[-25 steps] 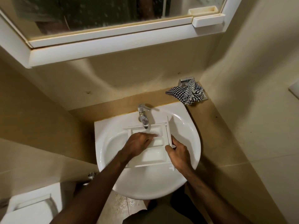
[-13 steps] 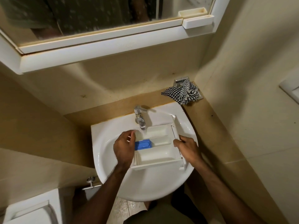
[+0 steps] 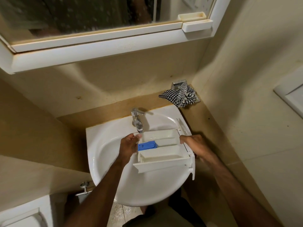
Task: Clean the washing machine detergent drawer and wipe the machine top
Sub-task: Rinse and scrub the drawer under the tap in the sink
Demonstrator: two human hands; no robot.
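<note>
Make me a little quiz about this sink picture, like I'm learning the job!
1. True or false: the detergent drawer is held over the sink.
2. What colour is the insert inside the drawer?
3. Where is the checked cloth? A) in the sink B) on the ledge in the corner behind the sink C) in the left hand

Key: 1 true; 2 blue; 3 B.

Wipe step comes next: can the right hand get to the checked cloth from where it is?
Probably yes. The checked cloth lies uncovered in the corner behind the sink, nothing between it and the right hand. But that hand grips the drawer, so it must let go.
</note>
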